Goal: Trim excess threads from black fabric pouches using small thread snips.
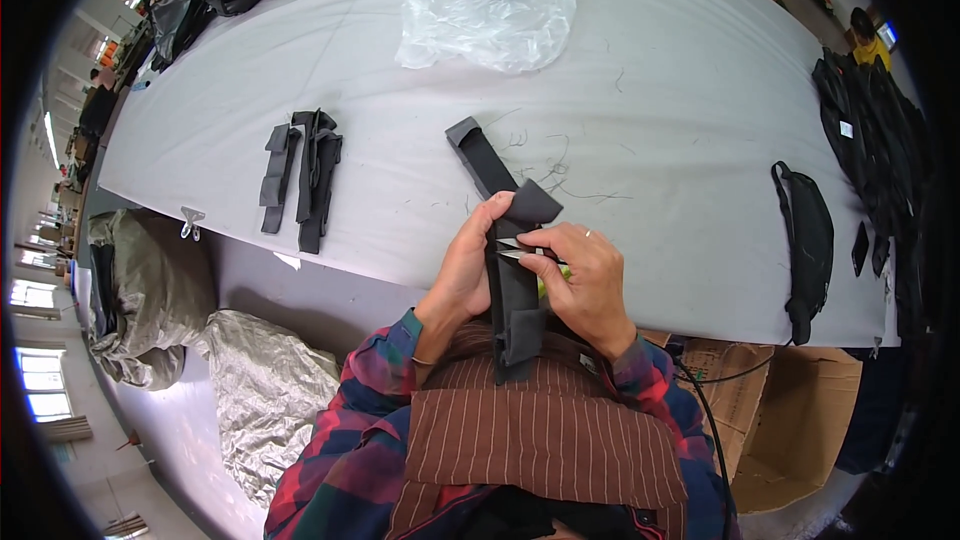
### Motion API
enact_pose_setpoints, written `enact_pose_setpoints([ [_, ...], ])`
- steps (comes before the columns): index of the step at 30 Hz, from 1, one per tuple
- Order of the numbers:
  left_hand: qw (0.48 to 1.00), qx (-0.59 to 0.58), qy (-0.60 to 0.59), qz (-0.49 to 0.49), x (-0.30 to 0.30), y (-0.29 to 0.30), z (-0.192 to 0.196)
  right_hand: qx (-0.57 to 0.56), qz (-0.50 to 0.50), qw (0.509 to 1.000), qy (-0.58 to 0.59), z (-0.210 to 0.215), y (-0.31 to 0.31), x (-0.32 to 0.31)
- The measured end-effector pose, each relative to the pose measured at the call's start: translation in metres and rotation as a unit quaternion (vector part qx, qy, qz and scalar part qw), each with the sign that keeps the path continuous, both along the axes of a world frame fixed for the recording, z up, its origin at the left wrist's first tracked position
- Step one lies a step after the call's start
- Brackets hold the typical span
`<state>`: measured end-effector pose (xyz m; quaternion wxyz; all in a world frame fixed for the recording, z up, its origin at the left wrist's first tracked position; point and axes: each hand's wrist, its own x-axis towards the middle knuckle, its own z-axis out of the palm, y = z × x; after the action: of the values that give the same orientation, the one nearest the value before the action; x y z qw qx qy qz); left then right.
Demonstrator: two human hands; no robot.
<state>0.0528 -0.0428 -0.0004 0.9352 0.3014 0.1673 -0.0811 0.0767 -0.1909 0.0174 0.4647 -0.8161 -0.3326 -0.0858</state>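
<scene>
My left hand (470, 265) pinches a long dark grey fabric strap (513, 285) that runs from the table edge down onto my brown striped apron. My right hand (588, 280) holds small thread snips (520, 250) with a green handle; the metal blades touch the strap just below a folded flap. The strap's far end (475, 150) lies on the grey table (650, 110). Loose thread ends lie on the table just beyond my hands.
A pile of similar dark straps (303, 175) lies to the left. A crumpled clear plastic bag (495, 10) sits farther back. A black waist bag (808, 245) and more black bags (880, 130) lie at the right. Cardboard boxes (770, 410) and grey sacks (150, 290) stand on the floor.
</scene>
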Motion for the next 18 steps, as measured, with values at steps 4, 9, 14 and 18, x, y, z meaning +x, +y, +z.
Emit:
enact_pose_setpoints([
  [4,0.999,0.008,-0.034,-0.023,0.0004,0.0017,-0.0051,-0.008,-0.002,0.998,-0.055,-0.0061,0.0020,0.0040],
  [9,0.999,0.024,-0.028,-0.022,0.0006,0.0016,-0.0077,-0.035,-0.009,0.995,-0.090,-0.0064,-0.0004,0.0056],
  [14,0.997,0.066,-0.017,-0.023,-0.0024,0.0035,-0.0013,-0.031,-0.017,0.996,-0.084,-0.0056,-0.0041,0.0074],
  [18,0.996,0.080,-0.012,-0.035,-0.0040,0.0093,0.0021,-0.010,-0.025,0.999,-0.043,-0.0018,-0.0052,0.0067],
])
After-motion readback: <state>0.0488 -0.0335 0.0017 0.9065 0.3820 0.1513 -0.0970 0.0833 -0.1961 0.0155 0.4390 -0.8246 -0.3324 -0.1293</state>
